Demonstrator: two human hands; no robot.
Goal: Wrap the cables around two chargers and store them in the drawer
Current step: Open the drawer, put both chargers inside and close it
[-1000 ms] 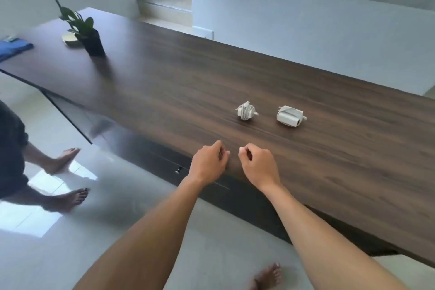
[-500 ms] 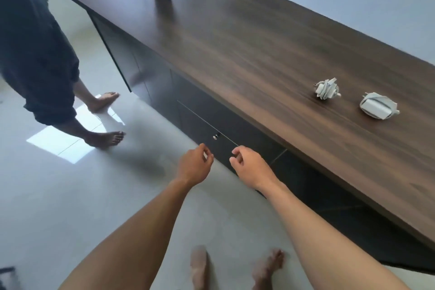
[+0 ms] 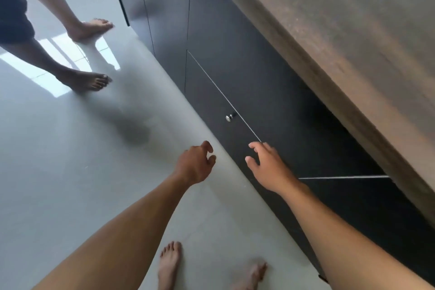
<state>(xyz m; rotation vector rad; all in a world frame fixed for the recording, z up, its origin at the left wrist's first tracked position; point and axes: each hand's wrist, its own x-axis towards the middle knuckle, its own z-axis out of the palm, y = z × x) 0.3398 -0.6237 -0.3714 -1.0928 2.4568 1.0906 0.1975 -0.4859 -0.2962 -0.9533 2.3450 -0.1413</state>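
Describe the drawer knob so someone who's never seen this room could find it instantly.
Under the long wooden countertop runs a row of dark cabinet fronts. On the drawer front, just beneath its thin pale seam, sits the knob: small, round, shiny silver, the only fitting on those plain panels.

Pale glossy floor (image 3: 70, 172), with a bright light patch (image 3: 47, 77) at left. A second person stands there barefoot: far foot (image 3: 89, 28), near foot (image 3: 87, 81) at the patch's edge. Dark garment (image 3: 14, 7) above, possibly shorts. Brown countertop (image 3: 353, 30) upper right, blurred. The wearer's bare feet (image 3: 169, 263) at bottom edge.
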